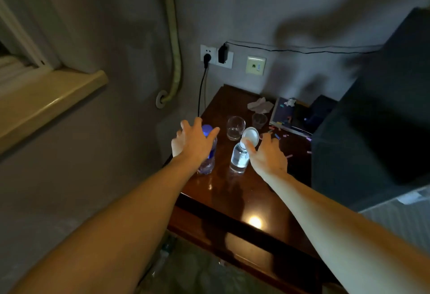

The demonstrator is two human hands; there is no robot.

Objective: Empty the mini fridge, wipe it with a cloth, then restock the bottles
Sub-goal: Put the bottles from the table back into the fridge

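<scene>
Over the dark, glossy surface in the corner of the room, a person reaches both bare arms toward two water bottles standing upright near the left edge. Each grip is released, with fingers spread: the left hand hovers at the blue-capped bottle, its palm over the shoulder and cap, and I cannot tell whether it is touching yet; the right hand is just beside the white-capped bottle, thumb near the neck, holding nothing. Behind the bottles stand a clear drinking glass and a darker cup, with a crumpled tissue and a notebook further back. No fridge shows from where the camera looks. The bottles look full, so they should feel fairly heavy, and the thin plastic will dent under a hard squeeze and may be slick. The safest hold is probably around the body just below the shoulder, not by the cap alone. The glass stands near enough that a careless sweep could knock it, and it would break.
</scene>
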